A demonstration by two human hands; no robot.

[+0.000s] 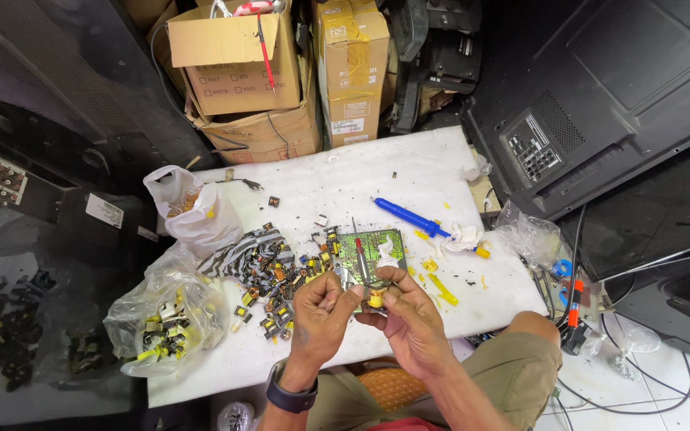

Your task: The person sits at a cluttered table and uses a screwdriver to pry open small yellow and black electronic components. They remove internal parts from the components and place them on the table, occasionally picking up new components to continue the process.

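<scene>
Bare forearms, a dark wristwatch on the left wrist, khaki shorts.

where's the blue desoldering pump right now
In the head view the blue pump lies on the white board, right of centre, just beyond and right of the green circuit board, its tip by a crumpled white tissue.

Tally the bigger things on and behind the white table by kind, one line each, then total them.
Cardboard boxes behind the table: 3 (open box, tall box, lower box)
Plastic bags of parts on the table: 2 (white bag, clear bag)
Green circuit boards: 1
Blue desoldering pumps: 1
Total: 7
</scene>
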